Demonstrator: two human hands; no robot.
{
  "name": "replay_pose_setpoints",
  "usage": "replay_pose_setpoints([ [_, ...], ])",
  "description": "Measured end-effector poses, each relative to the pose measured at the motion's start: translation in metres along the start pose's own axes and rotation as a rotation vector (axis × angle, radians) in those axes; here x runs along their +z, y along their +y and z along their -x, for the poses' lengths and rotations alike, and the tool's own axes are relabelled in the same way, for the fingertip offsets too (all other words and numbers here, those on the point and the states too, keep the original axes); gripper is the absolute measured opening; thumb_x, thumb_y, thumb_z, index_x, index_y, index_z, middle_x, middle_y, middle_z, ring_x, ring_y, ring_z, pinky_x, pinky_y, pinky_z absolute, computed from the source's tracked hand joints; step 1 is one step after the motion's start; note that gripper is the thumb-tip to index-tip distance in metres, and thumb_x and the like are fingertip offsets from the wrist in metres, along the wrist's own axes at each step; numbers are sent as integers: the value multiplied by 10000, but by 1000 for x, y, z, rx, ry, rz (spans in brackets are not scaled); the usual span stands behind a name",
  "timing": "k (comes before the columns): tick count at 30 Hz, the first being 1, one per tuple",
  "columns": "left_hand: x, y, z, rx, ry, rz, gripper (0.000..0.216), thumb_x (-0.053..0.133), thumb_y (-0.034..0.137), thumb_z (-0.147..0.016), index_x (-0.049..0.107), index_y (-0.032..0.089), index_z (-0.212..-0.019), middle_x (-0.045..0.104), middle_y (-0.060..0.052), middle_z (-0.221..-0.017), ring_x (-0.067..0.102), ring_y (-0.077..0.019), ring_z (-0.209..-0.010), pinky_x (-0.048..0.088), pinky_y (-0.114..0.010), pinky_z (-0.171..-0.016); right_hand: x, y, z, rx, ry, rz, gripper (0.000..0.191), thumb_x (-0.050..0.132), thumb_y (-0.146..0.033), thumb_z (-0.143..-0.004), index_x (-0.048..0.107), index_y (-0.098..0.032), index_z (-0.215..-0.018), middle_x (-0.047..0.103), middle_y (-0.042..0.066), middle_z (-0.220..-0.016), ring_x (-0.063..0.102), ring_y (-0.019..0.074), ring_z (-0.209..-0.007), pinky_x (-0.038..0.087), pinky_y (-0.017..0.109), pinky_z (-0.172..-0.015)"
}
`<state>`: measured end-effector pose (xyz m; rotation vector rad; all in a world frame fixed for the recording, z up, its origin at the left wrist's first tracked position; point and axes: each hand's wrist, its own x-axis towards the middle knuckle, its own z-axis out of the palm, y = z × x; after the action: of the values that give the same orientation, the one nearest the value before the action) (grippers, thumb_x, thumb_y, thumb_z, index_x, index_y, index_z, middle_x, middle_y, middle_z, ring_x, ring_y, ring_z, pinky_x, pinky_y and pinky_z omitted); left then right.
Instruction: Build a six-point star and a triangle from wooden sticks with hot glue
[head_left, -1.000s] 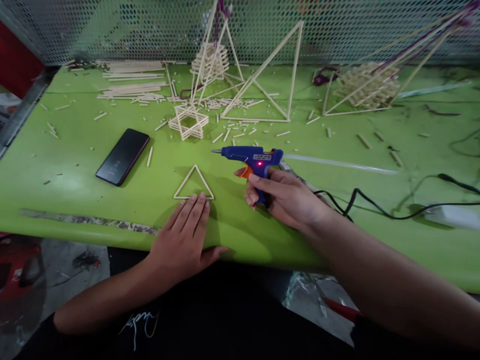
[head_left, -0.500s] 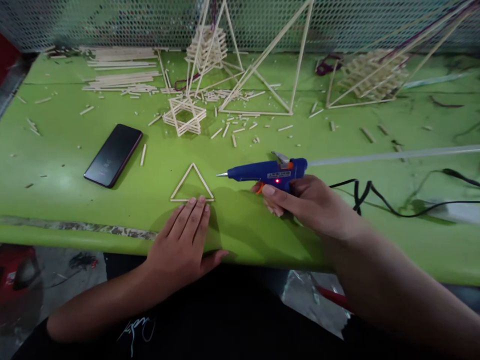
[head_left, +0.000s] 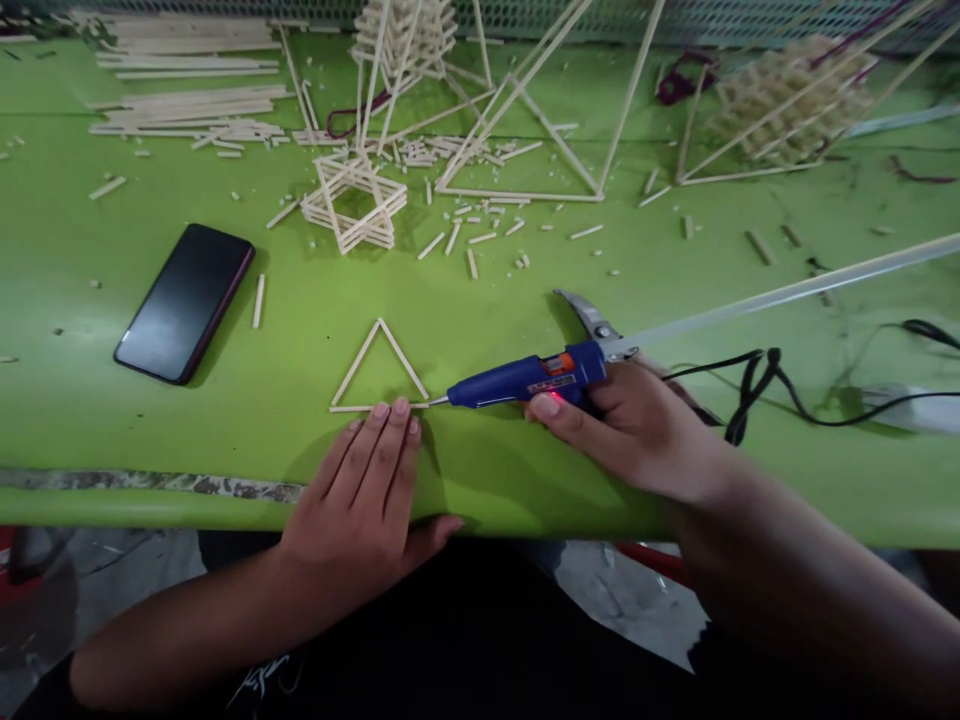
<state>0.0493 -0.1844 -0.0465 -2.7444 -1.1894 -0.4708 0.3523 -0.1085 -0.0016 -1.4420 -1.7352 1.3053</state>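
Note:
A small triangle of thin wooden sticks [head_left: 405, 362] lies flat on the green table [head_left: 300, 300]. My left hand [head_left: 360, 490] is laid flat, fingers stretched out, with its fingertips on the triangle's bottom stick. In my right hand [head_left: 630, 430] is a blue hot glue gun [head_left: 510, 382], its red light glowing and a long glue stick [head_left: 750, 300] running out of its back. The gun's metal tip is at the triangle's lower right corner. Behind the gun lies a pair of cutting pliers [head_left: 585, 310], partly hidden by it.
A phone [head_left: 185, 305] lies at the left. Behind the triangle are a star-shaped stick frame [head_left: 322, 212], stick pyramids [head_left: 517, 193], stacked sticks [head_left: 187, 70] and scattered offcuts [head_left: 472, 265]. A black cord [head_left: 814, 412] runs right of my right hand.
My right hand has brought the glue gun down and left, so its tip has come to the triangle's lower right corner. My left hand stays on the bottom stick. The view has tilted down.

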Motion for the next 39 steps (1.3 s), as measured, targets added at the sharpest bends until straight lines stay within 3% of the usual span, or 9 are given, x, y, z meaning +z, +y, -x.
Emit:
replay_pose_setpoints([
  [7,-1,0,-2,13,4,-22,942,551,746,-1198,668,-87,-1621,688,-301,-1696,768,-426,-1526,567,-512,-1321,-2,18,4,-29,0,23,328,856,-511,-1043,837,-266,-825,689,29,-706,625,222,-625,669,408,-745],
  [11,-1,0,-2,4,-10,-6,977,578,746,-1190,604,-91,-1692,669,-301,-1715,746,-426,-1556,564,-516,-1329,-2,24,7,-34,-6,45,315,863,-488,-1045,843,-255,-835,643,18,-651,656,234,-662,634,371,-716],
  [14,-1,1,-1,-7,-5,17,1008,590,751,-1184,559,-95,-1732,668,-308,-1716,732,-428,-1573,526,-515,-1371,-1,18,6,-30,0,33,308,864,-513,-1046,873,-257,-876,691,19,-689,610,210,-613,623,362,-682],
  [17,-1,1,-1,-1,-8,10,974,589,741,-1188,612,-97,-1683,661,-308,-1722,737,-428,-1566,493,-510,-1405,-1,9,2,-10,-10,47,345,853,-565,-1039,873,-270,-860,732,33,-715,653,235,-627,630,375,-659],
  [28,-2,1,-2,6,-11,2,954,579,741,-1191,649,-97,-1641,669,-310,-1714,759,-436,-1534,557,-522,-1324,-3,1,1,14,-16,89,447,821,-589,-1046,734,-273,-741,559,-5,-549,592,216,-555,626,366,-624],
  [31,-2,0,-2,-5,-6,6,971,587,745,-1186,607,-82,-1693,674,-295,-1715,755,-423,-1543,561,-508,-1324,-4,1,1,18,-16,107,451,815,-614,-1040,746,-269,-758,588,3,-572,584,217,-548,606,373,-598],
  [35,-2,0,-1,0,-8,-1,1039,574,741,-1192,458,-89,-1807,671,-294,-1716,748,-415,-1554,561,-508,-1328,-5,3,1,27,-36,105,415,795,-586,-1052,767,-260,-797,688,36,-674,664,245,-633,629,385,-638],
  [39,-2,0,-1,7,-13,-6,1006,589,745,-1184,561,-100,-1729,659,-299,-1724,751,-427,-1547,538,-511,-1348,-4,7,3,-36,-11,117,437,785,-522,-1080,722,-269,-730,641,25,-628,719,256,-689,660,383,-723],
])
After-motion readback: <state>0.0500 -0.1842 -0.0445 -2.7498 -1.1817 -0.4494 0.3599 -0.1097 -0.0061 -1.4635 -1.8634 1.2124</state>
